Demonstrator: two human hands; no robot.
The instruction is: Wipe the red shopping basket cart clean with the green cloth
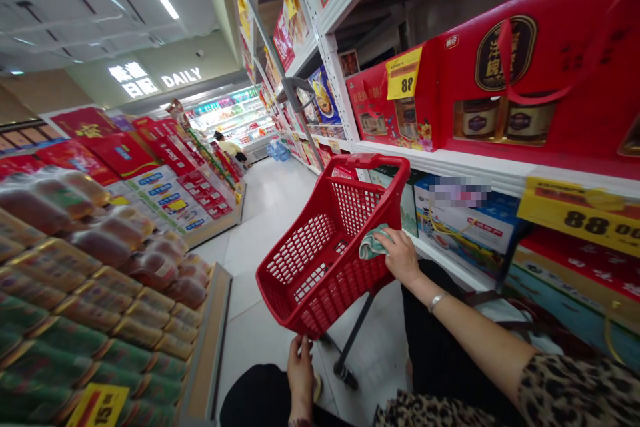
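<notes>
I log 2 hands in view, both on 1 red plastic basket (305,293) at lower center of the frame.

Item 1: right hand (399,257), at center right, closed narrow on a gray-green cloth (373,243) and pressing it against the basket's right side. A silver bangle (437,302) sits on the wrist, and a leopard-print sleeve (570,390) fills the lower right corner.

Item 2: left hand (300,370), at lower center, fingers wrapped around the basket's bottom edge in a firm hold.

Item 3: the basket, tilted toward me, with its top rim near the shelf edge. A dark pole (354,333) runs beneath it to a caster (345,373) on the tile floor (265,213).

Item 4: white shelves (435,160) along the right, carrying red gift boxes (530,73), with a yellow tag reading 88 (403,73) and a second yellow tag reading 88.00 (583,217).

Item 5: at left, a display of wrapped food packs (65,267) with a yellow tag reading 15 (99,405).

Item 6: at upper center, far down the aisle, a shopper in a yellow top (230,147). Above, at upper left, a lit DAILY sign (181,77).
</notes>
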